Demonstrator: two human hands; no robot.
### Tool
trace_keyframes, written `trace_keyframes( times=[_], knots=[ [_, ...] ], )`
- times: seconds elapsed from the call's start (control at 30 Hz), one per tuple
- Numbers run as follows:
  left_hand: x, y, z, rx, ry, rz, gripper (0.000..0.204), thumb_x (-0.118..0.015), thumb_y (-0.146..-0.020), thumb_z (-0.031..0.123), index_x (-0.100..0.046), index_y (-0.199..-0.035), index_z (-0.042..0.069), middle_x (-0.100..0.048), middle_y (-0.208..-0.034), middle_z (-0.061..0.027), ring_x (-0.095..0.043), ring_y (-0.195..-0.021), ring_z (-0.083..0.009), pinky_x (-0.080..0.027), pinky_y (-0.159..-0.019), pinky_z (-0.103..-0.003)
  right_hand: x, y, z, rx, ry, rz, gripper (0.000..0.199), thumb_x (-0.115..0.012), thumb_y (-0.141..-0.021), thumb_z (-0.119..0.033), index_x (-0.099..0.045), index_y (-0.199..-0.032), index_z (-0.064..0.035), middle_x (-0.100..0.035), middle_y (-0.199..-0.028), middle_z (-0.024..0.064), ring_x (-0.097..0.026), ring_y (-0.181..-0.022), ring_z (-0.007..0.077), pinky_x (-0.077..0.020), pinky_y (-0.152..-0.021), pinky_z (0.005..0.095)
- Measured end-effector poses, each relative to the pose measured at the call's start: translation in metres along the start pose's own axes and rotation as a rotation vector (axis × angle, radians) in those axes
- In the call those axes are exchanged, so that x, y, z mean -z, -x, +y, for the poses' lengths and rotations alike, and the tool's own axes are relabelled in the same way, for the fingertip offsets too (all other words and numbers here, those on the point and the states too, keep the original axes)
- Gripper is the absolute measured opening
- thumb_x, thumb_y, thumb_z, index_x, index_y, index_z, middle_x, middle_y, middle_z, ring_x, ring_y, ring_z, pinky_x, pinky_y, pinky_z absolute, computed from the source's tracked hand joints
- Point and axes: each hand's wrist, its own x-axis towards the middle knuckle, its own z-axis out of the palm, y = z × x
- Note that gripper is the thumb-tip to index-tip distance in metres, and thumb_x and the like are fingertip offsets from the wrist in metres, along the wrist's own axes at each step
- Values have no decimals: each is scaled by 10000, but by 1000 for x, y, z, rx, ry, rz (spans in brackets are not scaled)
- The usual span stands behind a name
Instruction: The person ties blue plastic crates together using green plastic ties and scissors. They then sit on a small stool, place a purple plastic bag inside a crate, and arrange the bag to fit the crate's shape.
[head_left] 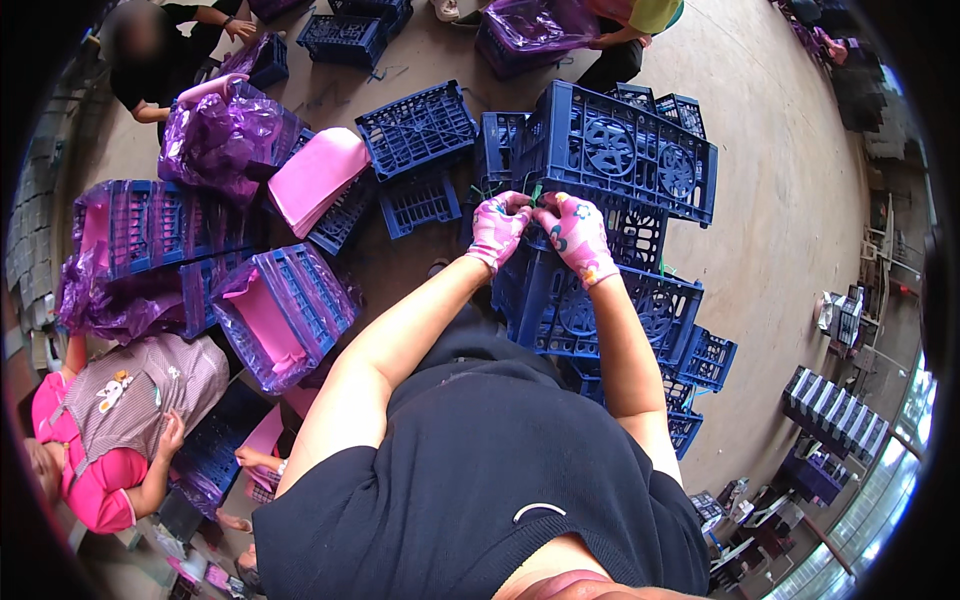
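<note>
Both my hands wear pink flowered gloves that leave the fingertips bare. They meet at the near left corner of a blue plastic crate (632, 150) on top of a stack. My left hand (497, 232) is closed, its fingertips pinching a thin green strap (537, 192) at that corner. From the other side, my right hand (573, 236) pinches the same strap, almost touching the left. Below my hands is another blue crate (640, 305) with open lattice sides. My fingers hide part of the strap.
Left of me, pink sheets (318, 175) lie on a crate. Purple plastic film wraps a crate (290, 310) holding pink sheets and covers another crate (215, 135). A person in pink (105, 450) is at lower left; others work at the far side. Concrete floor (780, 200) extends right.
</note>
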Motion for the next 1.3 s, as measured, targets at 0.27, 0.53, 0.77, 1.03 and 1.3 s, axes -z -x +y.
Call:
trace_keyframes(
  times=[0.27,0.53,0.77,1.03,1.3],
  knots=[
    [-7,-4,-6,-121,-53,59,147,-631,-837,46,-648,-977,4,-662,-814,-37,-605,-730,-92,-500,-677,-238,-7,-12,2,-72,102,45,234,-628,-822,-253,-694,-922,-52,-680,-862,145,-653,-841,315,-516,-747,365],
    [0,2,6,-250,-266,96,142,-638,-819,71,-659,-956,40,-686,-841,-81,-659,-783,-150,-507,-731,-266,-11,-21,15,23,72,-14,210,-606,-815,-247,-694,-899,-76,-667,-829,152,-636,-828,334,-498,-754,407],
    [2,-5,6,-280,-282,23,144,-618,-816,27,-641,-959,31,-677,-848,-65,-643,-798,-130,-504,-740,-263,-13,-24,17,42,127,9,205,-602,-808,-249,-684,-868,-70,-657,-813,166,-633,-808,346,-499,-732,416],
    [4,-13,-2,15,209,-151,113,-600,-860,24,-608,-969,-2,-644,-865,-32,-598,-804,-102,-489,-753,-241,-16,-31,28,-122,-249,-128,245,-589,-800,-245,-669,-863,-22,-664,-794,182,-649,-801,335,-492,-725,376],
    [9,3,25,-338,-319,113,139,-666,-794,51,-636,-929,34,-664,-863,-87,-648,-807,-184,-503,-736,-283,-22,-28,41,-183,-483,-111,280,-604,-822,-195,-629,-970,41,-678,-878,167,-652,-807,270,-478,-753,330]
  ],
)
